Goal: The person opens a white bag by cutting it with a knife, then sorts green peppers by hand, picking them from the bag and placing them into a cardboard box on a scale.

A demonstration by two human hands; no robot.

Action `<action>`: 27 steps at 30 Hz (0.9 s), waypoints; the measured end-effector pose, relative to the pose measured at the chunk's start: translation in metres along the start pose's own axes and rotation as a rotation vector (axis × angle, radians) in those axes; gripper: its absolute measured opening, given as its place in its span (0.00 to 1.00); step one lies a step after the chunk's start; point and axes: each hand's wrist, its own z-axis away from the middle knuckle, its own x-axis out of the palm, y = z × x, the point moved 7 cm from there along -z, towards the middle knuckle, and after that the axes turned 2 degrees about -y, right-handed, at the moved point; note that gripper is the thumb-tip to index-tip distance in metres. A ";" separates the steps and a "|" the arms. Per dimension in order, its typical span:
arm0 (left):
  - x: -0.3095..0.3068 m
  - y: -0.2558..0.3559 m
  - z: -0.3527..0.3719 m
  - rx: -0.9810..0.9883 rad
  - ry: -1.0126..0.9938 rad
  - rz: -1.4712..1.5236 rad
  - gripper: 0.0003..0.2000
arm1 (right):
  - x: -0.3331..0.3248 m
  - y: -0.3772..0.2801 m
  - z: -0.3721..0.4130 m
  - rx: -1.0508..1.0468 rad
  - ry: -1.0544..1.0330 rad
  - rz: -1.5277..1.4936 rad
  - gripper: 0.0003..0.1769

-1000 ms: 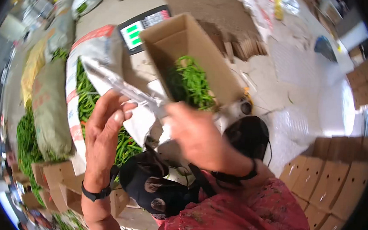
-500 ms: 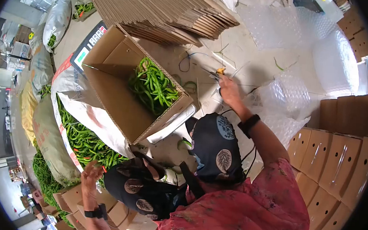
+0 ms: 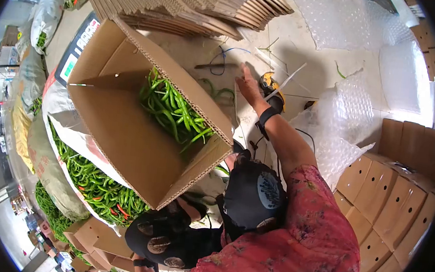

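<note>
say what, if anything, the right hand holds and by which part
Nothing that shows: the right hand reaches out open-fingered beside a yellow tool, not gripping it.

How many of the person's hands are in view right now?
1: the right hand is stretched out open beside a yellow tool, past the box. The left hand is out of sight.

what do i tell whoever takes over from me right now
Right hand open, stretched out over the floor beside a yellow tool, holding nothing.
Left hand hidden from view.
Box stands with flaps open, green peppers piled at one end.
Done: box partly filled.
Left: flaps not yet closed; more peppers lie in the open sack beside it.
</note>
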 end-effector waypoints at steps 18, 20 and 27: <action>-0.028 -0.167 -0.009 0.365 0.072 0.025 0.12 | -0.094 -0.198 0.034 -0.216 -0.309 -0.211 0.16; -0.004 -0.110 0.021 0.438 0.038 -0.023 0.17 | -0.127 -0.269 0.043 0.025 -0.325 -0.495 0.20; 0.064 0.042 -0.011 0.947 0.114 -0.320 0.16 | -0.016 -0.436 0.292 -0.044 -0.970 -0.469 0.13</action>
